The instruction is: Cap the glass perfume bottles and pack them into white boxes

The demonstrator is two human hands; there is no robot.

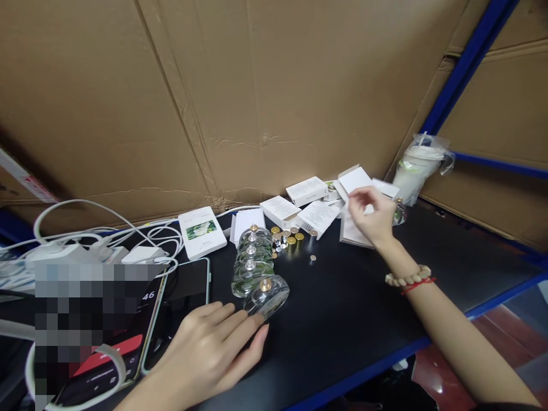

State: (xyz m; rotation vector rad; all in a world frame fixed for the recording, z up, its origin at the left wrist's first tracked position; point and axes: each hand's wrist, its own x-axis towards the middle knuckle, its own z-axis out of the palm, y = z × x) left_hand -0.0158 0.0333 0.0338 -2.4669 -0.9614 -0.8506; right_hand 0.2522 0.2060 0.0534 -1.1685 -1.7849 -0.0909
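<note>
My left hand [212, 345] lies low over the black tabletop, fingers stretched out. Its fingertips are against the lower edge of the nearest clear glass bottle [274, 299], which has a gold neck and is turned out of line. Behind it, several similar bottles [250, 268] stand in a row. To the right, my right hand [374, 217] hovers over an open white box [355, 235]. Its fingers are bent, with a gap from the thumb, and nothing shows between them. Another glass bottle [399, 212] is partly hidden behind this hand. Small gold and silver caps [291, 242] stand beside the row.
Several white printed boxes [319, 217] lie along the cardboard wall [257, 114]. A white box with a flower picture [202, 233] is at left, near phones [188, 285] and tangled white cables [141, 242]. A bagged drink cup [417, 171] stands at back right, by a blue frame.
</note>
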